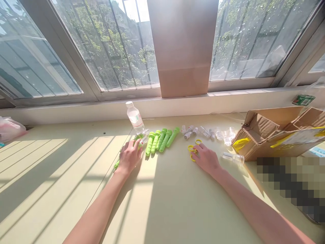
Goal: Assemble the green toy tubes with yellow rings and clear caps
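On the left, my left hand (129, 154) is curled down over a green plastic tube, its fingers partly hiding it. Green parts show around this hand, with a small clear piece just beyond the fingers. Right of it, several ribbed green tubes (161, 140) with wider heads lie side by side. My right hand (206, 157) has its fingertips closed at a small cluster of yellow rings (191, 148); the exact grip is partly hidden. Small white caps (188, 131) and clear plastic cups (223, 135) lie beyond it. A clear tube-like piece (233, 157) lies beside the right wrist.
A clear water bottle (135, 118) with a white cap stands behind the tubes. An open cardboard box (266, 135) sits at the right, a pixelated patch below it. A pinkish plastic bag (11, 129) lies far left. Barred windows and a sill border the table's back.
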Demonstrator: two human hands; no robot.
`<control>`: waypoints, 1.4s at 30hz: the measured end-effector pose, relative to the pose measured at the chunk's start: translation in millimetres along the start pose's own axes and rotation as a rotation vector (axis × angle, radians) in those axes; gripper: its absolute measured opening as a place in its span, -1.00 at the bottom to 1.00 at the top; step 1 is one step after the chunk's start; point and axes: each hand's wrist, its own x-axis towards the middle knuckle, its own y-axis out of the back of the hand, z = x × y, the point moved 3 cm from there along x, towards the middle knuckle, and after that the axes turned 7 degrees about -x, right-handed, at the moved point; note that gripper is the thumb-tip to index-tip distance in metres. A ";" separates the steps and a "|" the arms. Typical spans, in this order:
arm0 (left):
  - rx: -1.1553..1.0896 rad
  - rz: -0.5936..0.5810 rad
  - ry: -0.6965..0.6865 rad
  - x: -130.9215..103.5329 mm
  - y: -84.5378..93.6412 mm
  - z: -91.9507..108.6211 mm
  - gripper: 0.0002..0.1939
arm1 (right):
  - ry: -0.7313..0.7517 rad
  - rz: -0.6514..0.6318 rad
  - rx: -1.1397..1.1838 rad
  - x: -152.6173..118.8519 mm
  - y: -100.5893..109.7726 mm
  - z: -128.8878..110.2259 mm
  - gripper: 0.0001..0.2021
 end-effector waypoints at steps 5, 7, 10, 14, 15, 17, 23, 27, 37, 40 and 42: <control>-0.049 0.009 -0.200 -5.3 -1.5 26.0 -0.61 | 0.012 0.008 0.009 0.6 -1.9 0.0 -0.79; -0.046 -0.036 -0.237 -7.5 -4.9 31.4 -0.59 | 0.011 0.010 0.012 1.0 -2.6 0.0 -0.79; -0.066 -0.091 -0.255 -9.0 -8.6 33.5 -0.52 | 0.007 0.010 0.013 1.1 -2.7 -0.2 -0.80; -0.054 -0.122 -0.213 -8.6 -7.0 33.2 -0.59 | 0.013 0.006 0.009 0.5 -2.4 -0.6 -0.81; -0.042 -0.129 -0.196 -8.4 -5.8 33.7 -0.64 | 0.013 0.007 0.009 0.4 -2.4 -0.5 -0.81; -0.019 -0.143 -0.144 -8.0 -3.5 34.6 -0.72 | 0.012 0.010 0.013 0.1 -2.4 -0.4 -0.80; -0.034 -0.190 0.130 -11.4 -1.4 31.7 -0.76 | 0.011 0.006 0.015 -0.2 -1.8 -0.8 -0.80; -0.026 -0.151 0.115 -13.8 3.6 31.4 -0.80 | 0.011 0.006 0.014 0.0 -1.7 -1.1 -0.80; -0.188 0.145 -0.246 -25.0 21.0 70.0 -0.84 | 0.044 -0.003 0.079 -0.4 -0.8 -2.1 -0.80; -0.235 -0.026 -0.302 -26.9 15.0 86.3 -0.78 | 0.096 -0.001 0.094 -1.9 0.9 -3.6 -0.81; -0.291 -0.121 -0.323 -24.8 13.6 95.4 -0.75 | 0.122 -0.005 0.097 -2.6 1.1 -3.5 -0.81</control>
